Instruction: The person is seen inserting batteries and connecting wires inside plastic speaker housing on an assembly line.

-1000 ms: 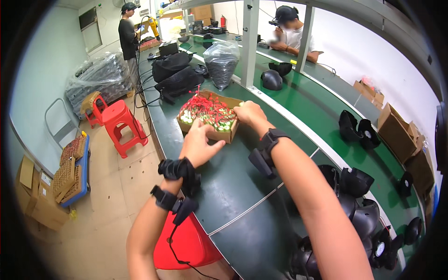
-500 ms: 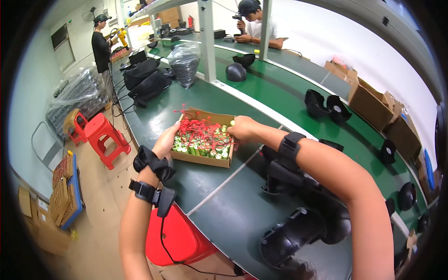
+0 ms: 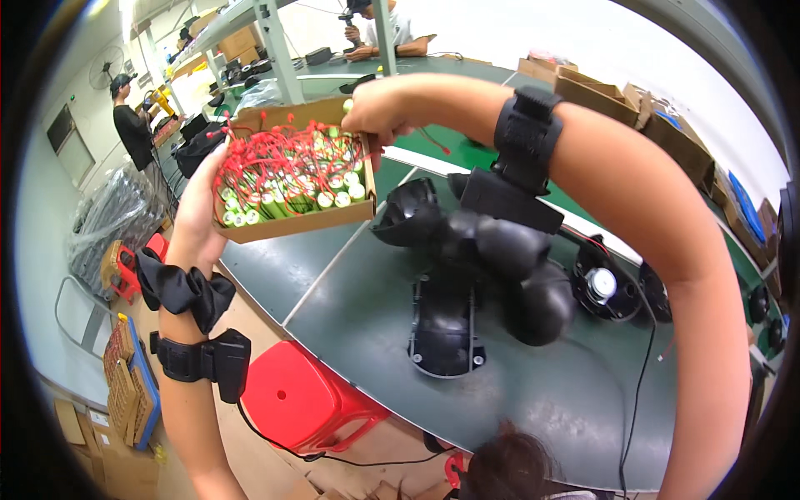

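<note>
A shallow cardboard box (image 3: 304, 223) is held up over the green table, tilted toward me. Inside it stand rows of green cylindrical battery cells (image 3: 337, 198) under a tangle of red and black wires (image 3: 279, 158) with red plugs. My left hand (image 3: 200, 204) is closed on the box's left end. My right hand (image 3: 379, 108) is closed at the far right corner, fingers partly hidden behind the wall. A pale green cell end (image 3: 347, 106) shows beside its fingers, and a wire with a red plug (image 3: 444, 150) dangles near it.
Black rounded plastic shells (image 3: 533, 304) lie on the table right of the box, one holding a round speaker (image 3: 600, 285). A red stool (image 3: 292, 396) stands at the near edge. Cartons (image 3: 596, 92) line the far right. Two people work farther back. Cables trail from my wrist straps.
Both hands have raised the box off the table and shifted it to the left, closer to me. The view has turned right, showing more of the black shells.
</note>
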Available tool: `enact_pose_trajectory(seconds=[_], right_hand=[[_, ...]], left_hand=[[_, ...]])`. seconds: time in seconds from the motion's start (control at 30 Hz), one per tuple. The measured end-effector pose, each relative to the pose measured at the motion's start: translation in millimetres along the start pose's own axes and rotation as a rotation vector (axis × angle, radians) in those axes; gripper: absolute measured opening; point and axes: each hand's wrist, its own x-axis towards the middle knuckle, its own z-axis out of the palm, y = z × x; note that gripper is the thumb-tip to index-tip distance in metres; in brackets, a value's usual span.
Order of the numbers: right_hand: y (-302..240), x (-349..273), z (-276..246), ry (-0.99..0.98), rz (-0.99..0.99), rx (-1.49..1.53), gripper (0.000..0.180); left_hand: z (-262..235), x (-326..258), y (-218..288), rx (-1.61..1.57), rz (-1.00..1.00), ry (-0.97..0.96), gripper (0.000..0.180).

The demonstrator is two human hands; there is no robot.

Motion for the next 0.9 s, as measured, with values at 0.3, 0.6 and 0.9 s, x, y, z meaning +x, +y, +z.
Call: enact_pose_trajectory(seconds=[0.3, 0.6, 0.9], right_hand=[[107.6, -249.1, -7.0, 0.308, 0.268, 0.138, 0.03], [115.4, -667.1, 105.2, 0.258, 1.13, 0.002, 0.041], [171.2, -870.9, 262.5, 0.422, 1.377, 0.538, 0.037]], left_hand=[[188.8, -79.4, 12.7, 0.003, -0.12, -0.402, 0.032], [484.3, -246.7, -100.9, -0.13, -0.465, -0.854, 0.016], [657.5, -404.1, -230.7, 0.036, -0.635, -1.274, 0.032]])
